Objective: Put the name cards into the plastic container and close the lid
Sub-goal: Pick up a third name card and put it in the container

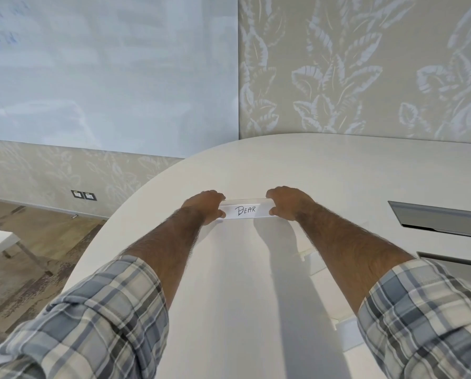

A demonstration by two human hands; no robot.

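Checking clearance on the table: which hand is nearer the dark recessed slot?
Right. The right hand grips the right end of the name card, on the side toward the slot; the left hand grips its left end, farther away.

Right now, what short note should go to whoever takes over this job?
Left hand grips the left end of the name card; right hand grips its right end.
The card, marked DEAR, is over the white table, in front of the person.
Done: no card seen stored.
Left: the container and lid are not clearly in view; find them, put the card in, close the lid.
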